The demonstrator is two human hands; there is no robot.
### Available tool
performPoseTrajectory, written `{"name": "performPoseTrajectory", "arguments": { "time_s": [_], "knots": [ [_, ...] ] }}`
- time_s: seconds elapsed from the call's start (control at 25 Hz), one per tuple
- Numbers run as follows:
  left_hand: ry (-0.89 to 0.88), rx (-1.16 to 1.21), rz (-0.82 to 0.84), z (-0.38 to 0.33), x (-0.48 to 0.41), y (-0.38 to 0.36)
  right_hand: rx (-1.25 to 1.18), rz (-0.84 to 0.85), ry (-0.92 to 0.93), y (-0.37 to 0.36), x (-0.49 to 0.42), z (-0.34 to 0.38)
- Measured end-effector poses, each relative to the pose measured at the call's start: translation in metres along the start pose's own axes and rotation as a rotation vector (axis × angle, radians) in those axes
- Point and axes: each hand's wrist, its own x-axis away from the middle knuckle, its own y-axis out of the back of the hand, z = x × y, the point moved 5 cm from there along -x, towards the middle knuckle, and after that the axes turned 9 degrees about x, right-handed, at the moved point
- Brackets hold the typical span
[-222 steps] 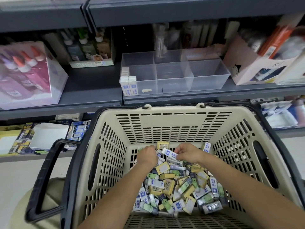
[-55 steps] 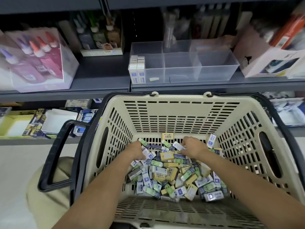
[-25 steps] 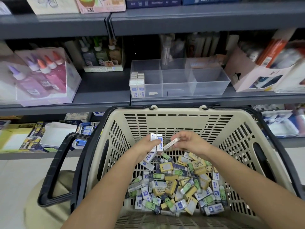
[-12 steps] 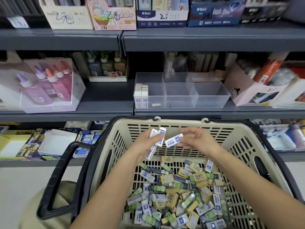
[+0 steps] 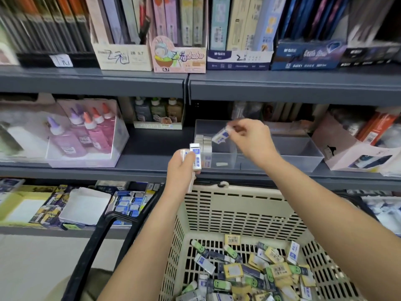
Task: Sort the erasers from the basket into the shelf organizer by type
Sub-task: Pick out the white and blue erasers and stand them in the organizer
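Shelf level reached from the basket [image 5: 238,190]: right grip [image 5: 249,140] pinches an eraser [image 5: 221,135] over the organizer [image 5: 299,157], left grip [image 5: 181,168] clamps spares [image 5: 196,157]; placing looks next.

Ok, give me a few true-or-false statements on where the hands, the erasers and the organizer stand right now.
1. The right hand pinches a white-and-blue eraser over the organizer's left compartment. True.
2. The left hand is empty. False: it grips a bunch of erasers.
3. The basket is empty. False: a mixed pile of erasers lies in it.
4. A row of erasers stands in the organizer's left compartment. True.
5. The organizer's right compartment is full of yellow ones. False: it shows none; yellow erasers lie in the basket.
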Motion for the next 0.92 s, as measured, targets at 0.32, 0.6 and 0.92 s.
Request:
{"name": "performPoseTrajectory", "arguments": {
  "time_s": [0.32, 0.6, 0.92],
  "knots": [
    [0.03, 0.052, -0.027, 0.012, -0.017, 0.007, 0.278, 0.046, 0.135, -0.042, -0.039, 0.008],
    [0.061, 0.093, -0.023, 0.016, -0.02, 0.007, 0.306, 0.212, 0.082, -0.056, -0.053, 0.011],
    [0.057, 0.105, -0.014, 0.015, -0.021, 0.006, 0.328, 0.243, 0.019, -0.078, -0.049, -0.001]
  ]
}}
